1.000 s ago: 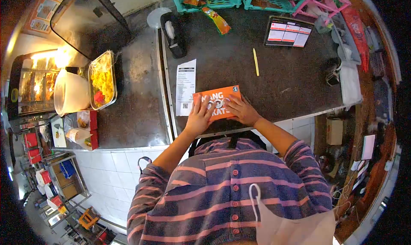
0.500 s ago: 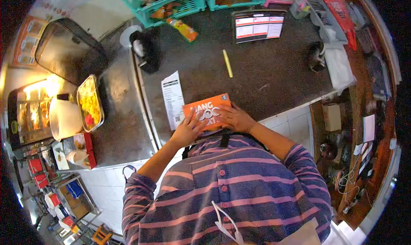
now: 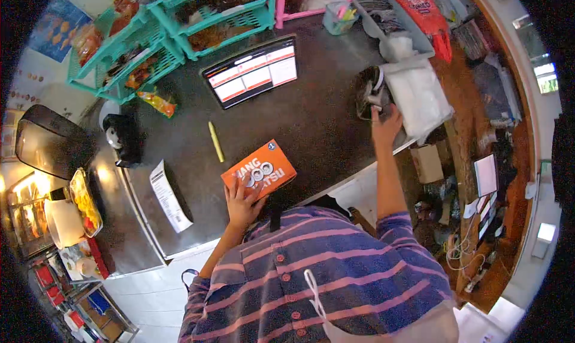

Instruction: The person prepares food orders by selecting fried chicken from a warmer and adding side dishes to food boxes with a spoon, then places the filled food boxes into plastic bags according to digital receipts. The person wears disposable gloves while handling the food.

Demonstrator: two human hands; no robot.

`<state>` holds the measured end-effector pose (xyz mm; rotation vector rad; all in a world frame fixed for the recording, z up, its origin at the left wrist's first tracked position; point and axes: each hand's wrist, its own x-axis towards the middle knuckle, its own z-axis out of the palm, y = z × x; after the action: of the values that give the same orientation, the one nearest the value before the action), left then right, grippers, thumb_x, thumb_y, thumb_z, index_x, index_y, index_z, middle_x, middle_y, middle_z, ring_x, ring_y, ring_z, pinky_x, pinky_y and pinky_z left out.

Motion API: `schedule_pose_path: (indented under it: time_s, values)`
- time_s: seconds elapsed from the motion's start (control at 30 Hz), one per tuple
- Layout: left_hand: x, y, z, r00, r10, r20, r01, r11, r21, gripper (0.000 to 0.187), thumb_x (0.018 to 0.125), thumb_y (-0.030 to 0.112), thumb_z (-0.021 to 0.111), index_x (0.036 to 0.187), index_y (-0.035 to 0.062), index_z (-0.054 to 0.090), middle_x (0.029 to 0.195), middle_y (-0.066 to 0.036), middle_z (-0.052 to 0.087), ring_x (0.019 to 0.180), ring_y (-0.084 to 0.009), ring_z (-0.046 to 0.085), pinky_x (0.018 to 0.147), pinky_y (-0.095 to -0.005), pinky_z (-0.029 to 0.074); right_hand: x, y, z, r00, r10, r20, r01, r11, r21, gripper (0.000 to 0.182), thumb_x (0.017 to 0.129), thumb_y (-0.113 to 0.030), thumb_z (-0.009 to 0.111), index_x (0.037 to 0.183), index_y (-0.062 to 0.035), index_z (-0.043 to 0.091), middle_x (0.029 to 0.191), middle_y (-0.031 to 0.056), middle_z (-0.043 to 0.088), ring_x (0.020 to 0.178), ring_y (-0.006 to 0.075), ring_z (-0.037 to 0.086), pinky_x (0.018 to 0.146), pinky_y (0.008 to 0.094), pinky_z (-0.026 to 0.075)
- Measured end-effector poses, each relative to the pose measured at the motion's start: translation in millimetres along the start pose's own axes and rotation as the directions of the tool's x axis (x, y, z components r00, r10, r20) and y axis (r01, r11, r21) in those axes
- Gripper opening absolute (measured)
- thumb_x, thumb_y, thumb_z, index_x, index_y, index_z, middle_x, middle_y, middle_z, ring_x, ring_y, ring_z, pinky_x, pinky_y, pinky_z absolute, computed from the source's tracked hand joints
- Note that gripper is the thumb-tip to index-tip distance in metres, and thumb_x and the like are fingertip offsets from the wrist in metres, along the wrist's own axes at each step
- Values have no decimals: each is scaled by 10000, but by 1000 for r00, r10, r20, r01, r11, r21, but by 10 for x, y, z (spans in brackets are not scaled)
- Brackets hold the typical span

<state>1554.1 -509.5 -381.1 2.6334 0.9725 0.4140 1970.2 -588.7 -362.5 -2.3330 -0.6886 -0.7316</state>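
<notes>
An orange printed box [image 3: 263, 163] lies on the dark counter in front of me. My left hand [image 3: 242, 204] holds its near left corner, fingers over the lid and thumb along the front side. Off to the right, my right hand [image 3: 387, 126] reaches to a dark, rounded thing with a ring-like opening [image 3: 366, 94], which looks like a tape dispenser. The fingers of that hand are apart, one fingertip right at its near edge. A stack of white plastic bags [image 3: 419, 100] lies just beside this hand. Left of the box is a printed paper slip [image 3: 169, 196].
A yellow pen [image 3: 215, 141] and a lit tablet [image 3: 251, 70] are beyond the box. Teal baskets [image 3: 173, 19] line the back, with a colourful packet [image 3: 158, 103] before them. A black device [image 3: 121, 140] stands left. A pen cup [image 3: 340, 19] stands at the back.
My right hand has left the box and moved right to the dark dispenser-like thing. My left hand stays on the box, which now sits more angled. The view has turned rightward.
</notes>
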Motion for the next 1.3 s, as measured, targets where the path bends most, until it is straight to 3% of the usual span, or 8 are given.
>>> schedule_pose_path:
  time_s: [0.17,0.27,0.37,0.7,0.9,1.0,1.13,1.3]
  values:
    - [414,431,280,990,-15,-137,14,1000,-6,412,633,368,702,1023,282,599,1264,-44,409,1191,-309,329,943,-594,193,492,233,139,298,369,880,-927,332,175,336,788,-362,595,863,-34,597,742,-12,529,633,128,458,510,298,364]
    - [572,560,350,990,-22,-142,19,1000,-21,397,627,369,708,995,260,607,1258,-39,416,1195,-305,326,948,-591,188,434,315,190,277,284,918,-958,150,243,277,832,-311,550,902,-45,587,795,3,532,627,118,448,565,293,417]
    - [649,610,395,991,-37,-130,33,999,-27,399,625,360,714,994,255,605,1258,-37,416,1200,-304,321,954,-588,185,11,316,229,529,368,764,-830,36,557,258,863,-278,508,954,-41,556,856,26,533,680,129,494,667,304,469]
    - [663,658,364,994,-48,-99,46,999,-24,398,634,348,710,1003,246,599,1261,-39,418,1213,-296,312,970,-580,168,-384,265,121,868,154,473,-489,431,758,162,866,-193,512,858,-33,534,923,63,505,827,142,538,796,289,434]
    - [667,651,388,991,-31,-128,31,1000,-7,380,637,347,707,988,241,606,1245,-41,430,1202,-292,329,973,-571,173,-803,571,492,710,399,580,-703,352,618,182,846,-201,541,793,-33,587,820,61,574,781,139,537,763,254,394]
    - [679,705,351,992,-33,-124,39,998,44,368,635,339,708,972,231,611,1195,-37,463,1164,-270,375,967,-568,185,-512,377,170,411,396,821,-911,203,358,200,842,-207,543,815,-26,623,745,46,608,751,127,542,757,251,397]
    - [782,806,336,985,-42,-165,46,999,21,384,625,317,710,980,215,603,1099,-35,512,1073,-240,449,949,-564,218,-594,-134,-419,206,-193,959,-769,575,281,152,819,-148,567,859,-20,637,775,45,605,713,90,543,688,243,430]
    - [805,826,460,978,-89,-190,82,995,-49,423,625,306,701,1001,155,579,1063,-49,520,1016,-251,467,948,-485,285,-965,-763,-390,174,-416,892,-851,392,349,378,782,-76,602,1137,-43,477,778,49,597,640,112,555,573,233,462]
